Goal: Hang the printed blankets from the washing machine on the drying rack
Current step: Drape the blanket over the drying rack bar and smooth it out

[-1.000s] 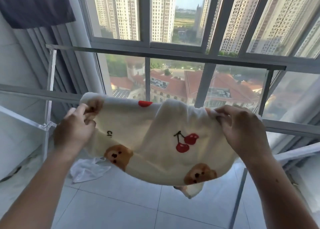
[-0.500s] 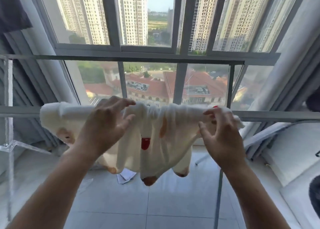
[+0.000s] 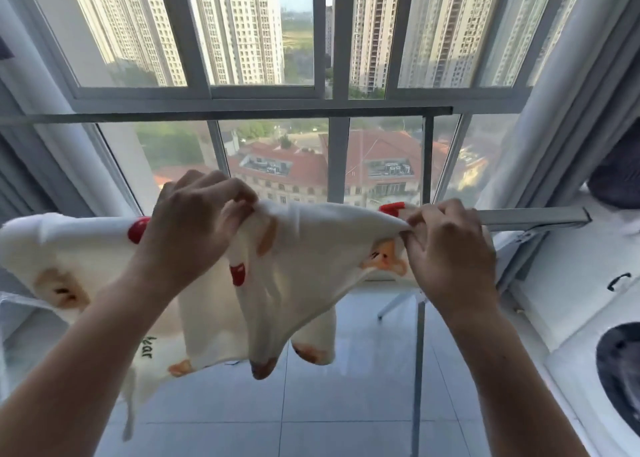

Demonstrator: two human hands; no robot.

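Item 1, printed blanket: cream cloth with brown bears, red cherries and dark lettering. It lies draped over the near rail of the drying rack, and its top edge is stretched taut between the two hands. The left part runs out to the frame's left edge. The lower corners hang free, well above the floor tiles.

Item 2, left hand: fingers curled, pinching a fold of the blanket's top edge.

Item 3, right hand: thumb and fingers pinch the blanket's right corner, just beside the rail's bare stretch.

Item 4, rail: only its right end shows uncovered — the end cap stops near the white ledge at the right. A thin upright drops from below the right hand to the floor. A higher rail crosses in front of the window.

Item 5, washing machine: white, at lower right, with its dark round opening facing up.

Item 6, open room — bare tiles lie under the hanging cloth and between the upright and the machine.
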